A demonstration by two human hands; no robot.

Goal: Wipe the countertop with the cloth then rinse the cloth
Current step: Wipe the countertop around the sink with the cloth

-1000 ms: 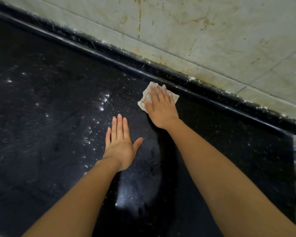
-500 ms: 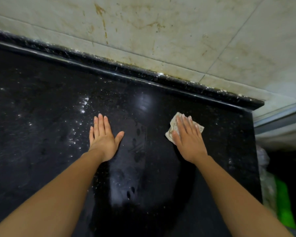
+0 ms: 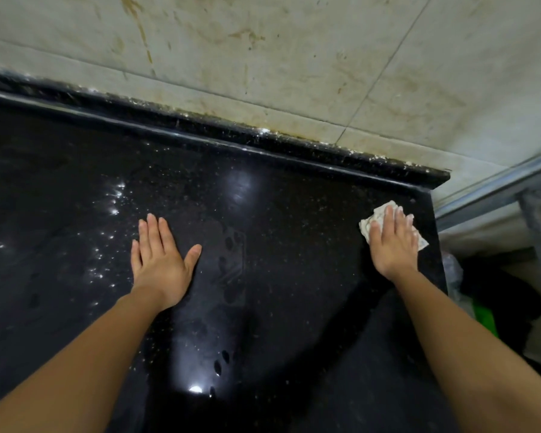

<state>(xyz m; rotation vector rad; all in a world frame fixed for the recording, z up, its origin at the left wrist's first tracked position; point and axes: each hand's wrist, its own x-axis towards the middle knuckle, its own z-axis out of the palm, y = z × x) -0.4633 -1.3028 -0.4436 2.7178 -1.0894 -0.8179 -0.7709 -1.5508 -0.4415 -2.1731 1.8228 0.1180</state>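
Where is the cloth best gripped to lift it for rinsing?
Probably from above. The cloth lies crumpled flat under the right hand, so curling its fingers down would gather the bunched folds that stick out at the far-left corner.

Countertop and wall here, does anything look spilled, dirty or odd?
Yes. Bright wet-looking specks are scattered over the black countertop beside the left hand, away from the cloth under the right hand. Brown streaks stain the wall tiles above.
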